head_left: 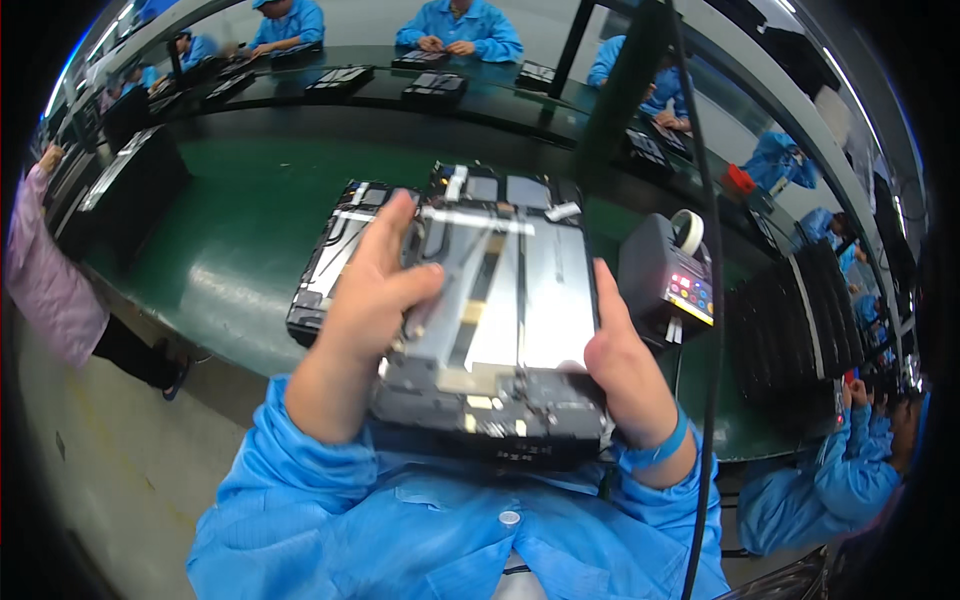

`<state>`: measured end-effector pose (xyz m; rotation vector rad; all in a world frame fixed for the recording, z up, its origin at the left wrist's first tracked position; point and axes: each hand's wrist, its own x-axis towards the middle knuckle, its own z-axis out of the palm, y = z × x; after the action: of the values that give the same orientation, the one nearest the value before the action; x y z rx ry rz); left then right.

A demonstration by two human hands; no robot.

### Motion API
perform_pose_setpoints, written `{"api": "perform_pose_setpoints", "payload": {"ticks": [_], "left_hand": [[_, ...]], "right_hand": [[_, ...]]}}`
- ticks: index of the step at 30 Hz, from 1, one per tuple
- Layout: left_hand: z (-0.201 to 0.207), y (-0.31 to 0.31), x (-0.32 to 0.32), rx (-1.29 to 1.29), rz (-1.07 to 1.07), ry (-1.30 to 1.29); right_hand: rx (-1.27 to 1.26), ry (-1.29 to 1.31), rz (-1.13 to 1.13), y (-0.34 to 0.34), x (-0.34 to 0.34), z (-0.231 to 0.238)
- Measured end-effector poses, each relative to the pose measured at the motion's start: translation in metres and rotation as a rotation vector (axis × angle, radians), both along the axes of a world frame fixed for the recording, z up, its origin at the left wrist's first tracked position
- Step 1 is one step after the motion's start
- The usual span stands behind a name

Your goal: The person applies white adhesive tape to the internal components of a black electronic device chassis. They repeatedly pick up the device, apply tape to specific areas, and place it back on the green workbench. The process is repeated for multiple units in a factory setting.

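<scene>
Fingers (608,290) of the left hand (362,305) and right hand (628,370) grasp the opened device (555,290) between them, its long axis pointing forward.

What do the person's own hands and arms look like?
The left hand and right hand are bare, with no gloves. The blue sleeves are loose and wrinkled, stopping before the wrists. A blue wristband goes around the right wrist.

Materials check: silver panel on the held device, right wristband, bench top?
Silver panel: probably metal or foil, glossy; it throws bright glare.
Wristband: plain blue, perhaps rubber or fabric; texture unclear.
Bench top: likely green rubber or laminate; smooth, faint sheen.
</scene>
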<state>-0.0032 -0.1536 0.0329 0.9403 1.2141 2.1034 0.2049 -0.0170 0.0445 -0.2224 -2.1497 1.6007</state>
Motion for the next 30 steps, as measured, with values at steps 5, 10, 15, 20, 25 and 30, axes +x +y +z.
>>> {"api": "perform_pose_setpoints", "payload": {"ticks": [5, 10, 15, 20, 25, 30], "left_hand": [[0.004, -0.019, -0.11, -0.039, -0.022, 0.026], [-0.044, -0.031, -0.183, -0.151, 0.032, -0.073], [-0.067, -0.032, -0.195, -0.14, 0.006, -0.068], [-0.058, -0.03, -0.184, -0.156, -0.044, -0.029], [-0.047, -0.035, -0.169, -0.351, 0.116, 0.15], [-0.032, -0.045, -0.169, -0.619, 0.468, 0.718]], "right_hand": [[0.074, -0.121, 0.172, -0.006, -0.019, 0.024], [0.096, 0.025, 0.194, -0.02, 0.017, 0.016], [0.02, 0.205, -0.099, -0.026, 0.043, -0.009], [-0.173, 0.184, -0.228, -0.025, 0.056, -0.015], [-0.13, 0.241, -0.471, -0.007, 0.068, -0.023], [-0.411, 0.384, -1.027, 0.051, 0.094, -0.055]]}}
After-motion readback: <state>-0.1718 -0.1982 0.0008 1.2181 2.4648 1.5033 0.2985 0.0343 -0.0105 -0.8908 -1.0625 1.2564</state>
